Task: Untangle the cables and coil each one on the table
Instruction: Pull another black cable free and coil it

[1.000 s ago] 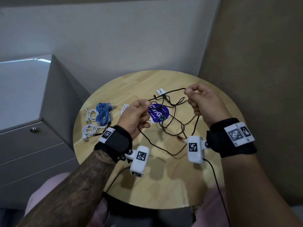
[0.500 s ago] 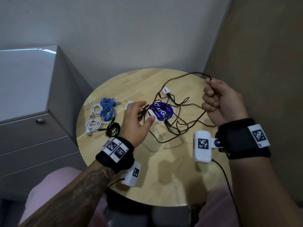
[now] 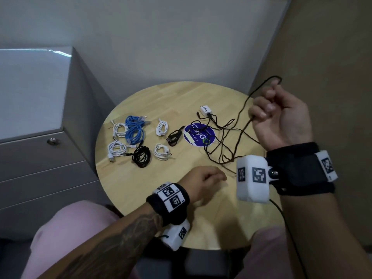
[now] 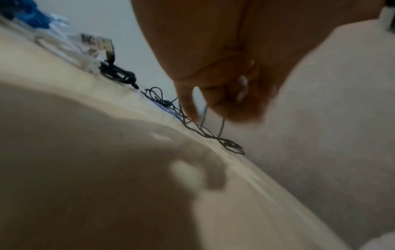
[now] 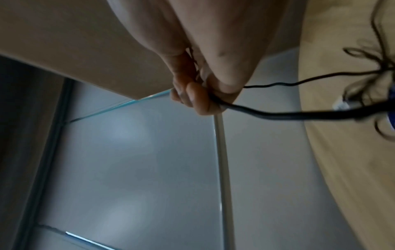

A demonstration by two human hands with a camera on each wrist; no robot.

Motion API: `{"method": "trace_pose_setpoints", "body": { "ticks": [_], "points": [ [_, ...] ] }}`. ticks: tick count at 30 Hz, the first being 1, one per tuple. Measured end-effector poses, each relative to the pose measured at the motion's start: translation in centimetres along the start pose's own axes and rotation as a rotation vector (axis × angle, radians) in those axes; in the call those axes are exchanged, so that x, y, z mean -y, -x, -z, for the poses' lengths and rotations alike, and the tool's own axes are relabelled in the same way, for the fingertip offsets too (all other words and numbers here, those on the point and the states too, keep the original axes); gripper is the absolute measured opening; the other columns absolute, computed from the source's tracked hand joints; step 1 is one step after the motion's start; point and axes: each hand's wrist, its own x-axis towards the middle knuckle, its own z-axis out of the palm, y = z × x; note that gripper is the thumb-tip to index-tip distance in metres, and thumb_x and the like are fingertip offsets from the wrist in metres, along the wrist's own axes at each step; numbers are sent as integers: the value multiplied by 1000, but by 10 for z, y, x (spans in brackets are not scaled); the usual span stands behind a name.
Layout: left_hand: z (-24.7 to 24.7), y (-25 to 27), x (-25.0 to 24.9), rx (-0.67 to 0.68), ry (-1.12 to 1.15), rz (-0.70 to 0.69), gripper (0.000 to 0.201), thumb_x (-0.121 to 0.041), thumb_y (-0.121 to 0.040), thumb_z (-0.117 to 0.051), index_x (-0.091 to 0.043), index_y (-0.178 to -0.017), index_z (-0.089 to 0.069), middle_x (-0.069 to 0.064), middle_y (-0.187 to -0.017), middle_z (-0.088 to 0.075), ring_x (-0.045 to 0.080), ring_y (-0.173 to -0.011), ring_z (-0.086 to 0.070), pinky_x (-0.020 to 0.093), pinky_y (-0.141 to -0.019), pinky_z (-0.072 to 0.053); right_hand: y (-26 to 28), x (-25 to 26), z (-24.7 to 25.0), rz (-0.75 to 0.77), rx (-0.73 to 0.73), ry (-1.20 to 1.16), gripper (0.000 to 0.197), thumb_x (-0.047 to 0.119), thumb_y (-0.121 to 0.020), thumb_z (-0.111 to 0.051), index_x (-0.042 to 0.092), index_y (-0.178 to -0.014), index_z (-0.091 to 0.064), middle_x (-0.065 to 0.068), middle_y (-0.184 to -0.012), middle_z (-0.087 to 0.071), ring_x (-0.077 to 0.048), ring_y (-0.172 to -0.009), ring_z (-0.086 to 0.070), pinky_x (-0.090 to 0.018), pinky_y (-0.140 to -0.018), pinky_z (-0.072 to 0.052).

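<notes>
Two strands of black cable (image 3: 237, 135) run from right hand (image 3: 281, 119).

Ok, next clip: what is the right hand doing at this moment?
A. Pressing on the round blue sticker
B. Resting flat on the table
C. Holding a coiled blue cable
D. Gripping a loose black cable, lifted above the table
D: the right hand is raised with its fingers curled round the loose black cable, which trails down to the tangle on the table.

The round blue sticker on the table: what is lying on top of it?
Thin strands of the tangled black cable cross the blue sticker, mostly its right part. Some white lettering is covered and unreadable.
</notes>
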Motion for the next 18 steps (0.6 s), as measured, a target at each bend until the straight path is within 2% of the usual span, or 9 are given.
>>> {"method": "trace_pose_setpoints", "body": {
  "ticks": [3, 5, 8, 9, 11, 12, 13, 15, 18],
  "points": [
    [14, -1, -4, -88, -68, -47, 15, -35, -94, -56, -27, -95, -69, -9, -89, -68, 5, -82, -60, 37, -84, -52, -1, 7, 11, 54, -103, 51, 19, 13, -104, -42, 19, -89, -53, 4, -67, -49, -7, -47, -33, -19, -43, -28],
    [15, 0, -9, -78, -173, -104, 23, -40, -88, -62, -29, -109, -63, -7, -109, -61, 10, -88, -60, 36, -86, -52, 0, 5, 14, -1, -125, -77, 19, 10, -103, -41, 17, -88, -51, 4, -66, -48, -7, -46, -32, -19, -42, -29],
    [1, -3, -22, -39, -103, -155, 61, -30, -81, -72, -26, -136, -47, -8, -136, -44, 18, -95, -61, 31, -86, -52, 2, -11, 6, -71, -97, -118, 22, 8, -103, -40, 15, -85, -50, 3, -64, -48, -6, -44, -32, -19, -41, -29],
    [-4, -7, -26, -32, -47, -158, 55, -24, -81, -72, -23, -133, -52, -4, -132, -50, 20, -96, -62, 33, -88, -53, 2, -18, 4, -93, -83, -108, 23, 8, -103, -40, 15, -84, -50, 3, -63, -47, -6, -43, -32, -19, -40, -29],
    [-8, -13, -31, -22, -15, -100, 21, -14, -86, -65, -27, -102, -69, -5, -97, -66, 17, -85, -61, 41, -89, -54, 2, -25, 2, -113, -74, -98, 23, 9, -104, -39, 15, -84, -49, 3, -62, -47, -7, -43, -33, -18, -41, -28],
    [-5, -13, -32, -39, 9, -65, 22, -11, -88, -62, -31, -85, -70, -9, -80, -65, 13, -76, -59, 40, -83, -54, 0, -24, 4, -103, -82, -83, 23, 10, -104, -39, 15, -83, -49, 3, -62, -46, -6, -43, -32, -18, -41, -27],
    [-1, -13, -30, -79, 55, -49, 25, -10, -90, -60, -30, -78, -68, -11, -71, -63, 10, -69, -57, 34, -74, -54, -2, -20, 7, -81, -95, -51, 23, 11, -103, -39, 16, -83, -48, 4, -62, -46, -6, -43, -32, -18, -41, -26],
    [17, -14, -31, -227, 164, -42, 19, -11, -94, -59, -24, -82, -66, -7, -67, -62, 7, -57, -53, 24, -59, -47, -7, -7, 16, 8, -138, 103, 20, 13, -102, -42, 19, -84, -47, 5, -63, -47, -7, -43, -30, -19, -41, -24],
    [47, -15, -43, -344, 446, -43, 8, -14, -96, -60, -10, -91, -65, 5, -66, -62, 13, -50, -46, 28, -53, -42, -6, 5, 31, 160, -157, 618, 17, 10, -97, -51, 22, -84, -51, 4, -67, -56, -8, -47, -34, -22, -43, -27]
  ]
}}
